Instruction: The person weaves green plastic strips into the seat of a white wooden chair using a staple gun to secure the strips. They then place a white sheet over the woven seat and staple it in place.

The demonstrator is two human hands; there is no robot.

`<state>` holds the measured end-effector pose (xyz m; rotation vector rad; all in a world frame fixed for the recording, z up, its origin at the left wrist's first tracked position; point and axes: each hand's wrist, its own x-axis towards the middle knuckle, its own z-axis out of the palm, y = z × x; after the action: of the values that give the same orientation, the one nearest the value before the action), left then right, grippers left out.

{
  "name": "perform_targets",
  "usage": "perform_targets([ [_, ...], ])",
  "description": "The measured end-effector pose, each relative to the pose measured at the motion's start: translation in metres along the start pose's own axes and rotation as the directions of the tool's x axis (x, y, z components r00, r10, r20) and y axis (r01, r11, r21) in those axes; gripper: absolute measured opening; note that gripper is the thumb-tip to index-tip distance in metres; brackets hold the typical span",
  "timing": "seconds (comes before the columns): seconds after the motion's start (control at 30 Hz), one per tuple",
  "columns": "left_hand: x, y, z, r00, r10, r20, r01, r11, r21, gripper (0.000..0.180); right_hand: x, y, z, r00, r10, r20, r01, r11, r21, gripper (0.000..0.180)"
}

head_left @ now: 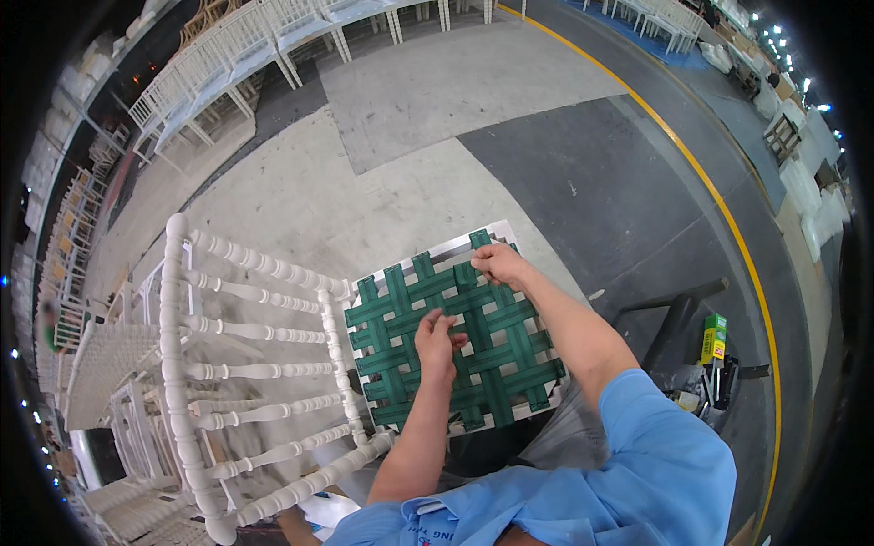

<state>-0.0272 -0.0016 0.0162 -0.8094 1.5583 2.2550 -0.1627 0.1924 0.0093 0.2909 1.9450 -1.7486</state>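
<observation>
A white chair (pixel 264 364) with a turned-spindle back stands in front of me. Its seat frame carries green webbing straps (pixel 496 359) woven over and under in a grid. My left hand (pixel 437 341) rests on the middle of the webbing, fingers pinching a strap. My right hand (pixel 496 264) is at the far edge of the seat, fingers closed on the end of a green strap by the white frame. Both forearms come up from the lower edge; I wear a light blue shirt.
Stacks of white chairs (pixel 228 64) line the far left and top. A yellow floor line (pixel 719 209) curves along the right. A dark stand (pixel 678 318) with a green box (pixel 713 338) and small tools sits at my right. More chair frames (pixel 109 364) lie at left.
</observation>
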Motion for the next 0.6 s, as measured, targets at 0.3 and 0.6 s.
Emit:
perform_targets([
  [0.3,0.052,0.038,0.043,0.999,-0.030,0.033,0.030,1.000,0.006,0.034,-0.025,-0.019,0.007,0.995,-0.099,0.012,0.099,0.971,-0.216,0.017],
  [0.6,0.038,0.055,0.048,0.977,0.079,0.199,-0.095,0.993,0.075,0.025,-0.055,0.001,0.004,0.818,-0.574,-0.028,0.540,0.785,-0.303,0.018],
])
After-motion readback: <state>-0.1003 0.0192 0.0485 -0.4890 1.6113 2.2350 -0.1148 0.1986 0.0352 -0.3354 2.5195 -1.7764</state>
